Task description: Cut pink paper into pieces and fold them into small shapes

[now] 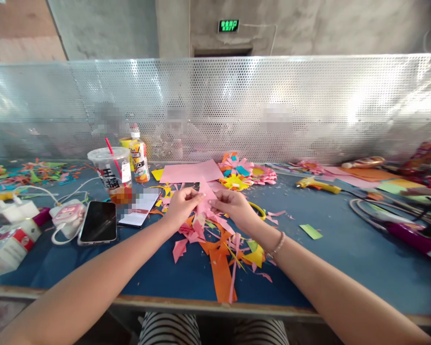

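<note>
1. A pink paper [205,199] is pinched between both hands: the left hand [181,206] is closed on its left edge with thumb and fingertips, and the right hand [233,207] is closed on its right edge in the same way.
2. The paper is held just above the blue table [344,249], near the middle of the view, with its pointed top at 12 o'clock.
3. Directly below the hands, at 6 o'clock, a heap of scraps [218,249] in pink, orange and yellow is spread on the table; a long orange strip [222,275] reaches toward the near edge.
4. At 12 o'clock from the hands a larger pink sheet [190,172] lies flat.
5. At 1 o'clock, finished paper flowers [242,175] are grouped near the mesh screen [308,105].
6. At 9 o'clock a phone [98,221] lies face up, with a second blurred device [139,208] just beside it.
7. At 10 o'clock a plastic cup [110,172] with a red straw stands next to a bottle [139,160].
8. At 3 o'clock a green slip [311,231] lies alone, and at 2 o'clock a yellow glue gun [318,185] is laid down.
9. A bracelet [277,247] is worn on the right wrist.
</note>
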Motion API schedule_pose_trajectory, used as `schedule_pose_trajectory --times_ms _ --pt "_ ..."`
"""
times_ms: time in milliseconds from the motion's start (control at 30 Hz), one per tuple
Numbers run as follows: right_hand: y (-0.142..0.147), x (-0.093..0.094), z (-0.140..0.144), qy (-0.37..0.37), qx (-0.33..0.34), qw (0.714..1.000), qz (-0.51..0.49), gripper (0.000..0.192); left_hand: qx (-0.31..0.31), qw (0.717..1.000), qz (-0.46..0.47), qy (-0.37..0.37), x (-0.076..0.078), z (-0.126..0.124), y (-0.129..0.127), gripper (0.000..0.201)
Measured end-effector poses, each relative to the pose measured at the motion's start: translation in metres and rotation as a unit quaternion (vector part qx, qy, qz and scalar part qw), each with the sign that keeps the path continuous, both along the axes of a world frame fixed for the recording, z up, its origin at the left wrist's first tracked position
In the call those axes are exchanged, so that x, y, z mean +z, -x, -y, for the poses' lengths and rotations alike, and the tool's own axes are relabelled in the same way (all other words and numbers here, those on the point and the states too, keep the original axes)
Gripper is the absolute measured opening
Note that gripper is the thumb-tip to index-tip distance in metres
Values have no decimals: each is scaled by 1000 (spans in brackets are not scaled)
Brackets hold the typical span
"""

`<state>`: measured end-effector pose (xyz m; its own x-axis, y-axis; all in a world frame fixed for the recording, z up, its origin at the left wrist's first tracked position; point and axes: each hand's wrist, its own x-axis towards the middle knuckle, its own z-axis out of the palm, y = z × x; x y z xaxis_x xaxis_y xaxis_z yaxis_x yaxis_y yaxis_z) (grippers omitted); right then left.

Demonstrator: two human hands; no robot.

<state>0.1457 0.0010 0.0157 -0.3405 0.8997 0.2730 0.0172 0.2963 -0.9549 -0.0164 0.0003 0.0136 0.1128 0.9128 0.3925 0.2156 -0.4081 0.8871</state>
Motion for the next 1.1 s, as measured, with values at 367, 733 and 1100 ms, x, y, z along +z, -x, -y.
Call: schedule_pose_trajectory --times_ms 367,733,1100 --pt "-3 -3 -3 -4 -1 1000 5 20 -14 1000 0 -6 -1 -1 -1 22" --pt "-1 -3 -2 43 53 997 25 21 -15 996 85 3 -4 -3 0 26" --pt "1 -6 -3 44 39 998 34 18 3 985 171 30 -8 -8 1 23"
